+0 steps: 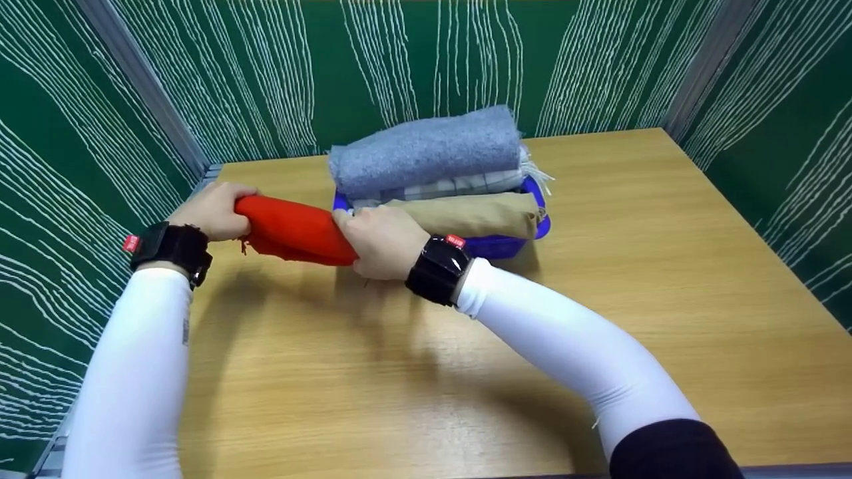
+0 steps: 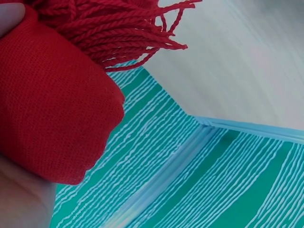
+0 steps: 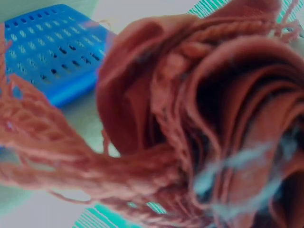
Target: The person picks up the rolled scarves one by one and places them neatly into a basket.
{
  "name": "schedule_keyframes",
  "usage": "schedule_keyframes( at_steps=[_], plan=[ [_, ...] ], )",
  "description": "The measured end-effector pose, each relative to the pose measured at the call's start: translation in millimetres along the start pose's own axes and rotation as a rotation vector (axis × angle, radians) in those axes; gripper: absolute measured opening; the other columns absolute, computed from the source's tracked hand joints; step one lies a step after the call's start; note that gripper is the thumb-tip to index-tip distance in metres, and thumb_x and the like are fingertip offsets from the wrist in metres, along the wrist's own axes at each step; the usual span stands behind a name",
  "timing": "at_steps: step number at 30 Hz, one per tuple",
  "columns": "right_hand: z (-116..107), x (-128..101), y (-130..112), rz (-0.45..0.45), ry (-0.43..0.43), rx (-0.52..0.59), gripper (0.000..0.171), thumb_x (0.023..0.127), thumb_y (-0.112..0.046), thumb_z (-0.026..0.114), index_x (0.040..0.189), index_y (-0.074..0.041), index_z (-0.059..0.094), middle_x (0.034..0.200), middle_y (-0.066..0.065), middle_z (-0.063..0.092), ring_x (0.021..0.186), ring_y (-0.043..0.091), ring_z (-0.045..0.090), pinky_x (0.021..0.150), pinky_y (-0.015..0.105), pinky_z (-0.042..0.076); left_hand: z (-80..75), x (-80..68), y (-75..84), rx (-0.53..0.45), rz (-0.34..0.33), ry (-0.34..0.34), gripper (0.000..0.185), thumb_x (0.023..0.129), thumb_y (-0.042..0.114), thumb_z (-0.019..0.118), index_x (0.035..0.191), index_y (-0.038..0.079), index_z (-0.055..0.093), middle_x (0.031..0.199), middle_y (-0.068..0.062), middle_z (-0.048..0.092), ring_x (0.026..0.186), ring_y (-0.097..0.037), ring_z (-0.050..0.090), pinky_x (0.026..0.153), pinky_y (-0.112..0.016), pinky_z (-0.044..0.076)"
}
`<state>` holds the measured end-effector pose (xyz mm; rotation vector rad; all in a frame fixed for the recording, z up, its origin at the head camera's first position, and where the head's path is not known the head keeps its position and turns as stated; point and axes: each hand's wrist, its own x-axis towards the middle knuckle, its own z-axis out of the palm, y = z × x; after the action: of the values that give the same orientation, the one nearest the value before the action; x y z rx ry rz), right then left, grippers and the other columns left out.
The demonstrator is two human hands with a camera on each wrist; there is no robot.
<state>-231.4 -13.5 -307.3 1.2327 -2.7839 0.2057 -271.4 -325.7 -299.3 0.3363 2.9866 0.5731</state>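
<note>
A rolled red scarf (image 1: 293,229) with fringed ends is held just above the wooden table (image 1: 599,299), left of a blue basket (image 1: 506,243). My left hand (image 1: 214,211) grips its left end and my right hand (image 1: 379,241) grips its right end. The left wrist view fills with the red scarf (image 2: 52,118) and its tassels (image 2: 123,33). Close up in the right wrist view are the rolled folds of the scarf (image 3: 209,118), with the perforated wall of the blue basket (image 3: 52,52) behind. The basket holds a tan cloth (image 1: 466,214), a checked cloth (image 1: 452,186) and a grey towel (image 1: 426,152).
Green panels with white wavy lines (image 1: 80,133) wall in the table on the left, back and right. Bare wood lies in front of and to the right of the basket.
</note>
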Motion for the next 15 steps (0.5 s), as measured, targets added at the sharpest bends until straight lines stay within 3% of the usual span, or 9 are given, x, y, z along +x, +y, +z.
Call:
schedule_keyframes(
  at_steps=[9, 15],
  plan=[
    [-9, -2, 9, 0.013, 0.006, 0.012, 0.064, 0.089, -0.016, 0.080, 0.147, -0.003, 0.057, 0.123, 0.015, 0.076, 0.108, 0.033, 0.075, 0.095, 0.050, 0.063, -6.4, 0.4, 9.9, 0.003, -0.009, -0.004, 0.045, 0.076, -0.001, 0.059, 0.117, 0.011, 0.073, 0.107, -0.018, 0.069, 0.092, -0.033, 0.060, 0.069, -0.037, 0.046],
    [-15, -5, 13, 0.018, 0.030, 0.020, 0.057, 0.090, -0.017, 0.079, 0.143, -0.005, 0.060, 0.118, 0.014, 0.077, 0.104, 0.033, 0.075, 0.091, 0.051, 0.064, -9.3, 1.5, 14.6, 0.021, -0.005, 0.008, 0.040, 0.078, 0.000, 0.061, 0.114, 0.011, 0.073, 0.104, -0.017, 0.069, 0.090, -0.033, 0.060, 0.068, -0.037, 0.045]
  ],
)
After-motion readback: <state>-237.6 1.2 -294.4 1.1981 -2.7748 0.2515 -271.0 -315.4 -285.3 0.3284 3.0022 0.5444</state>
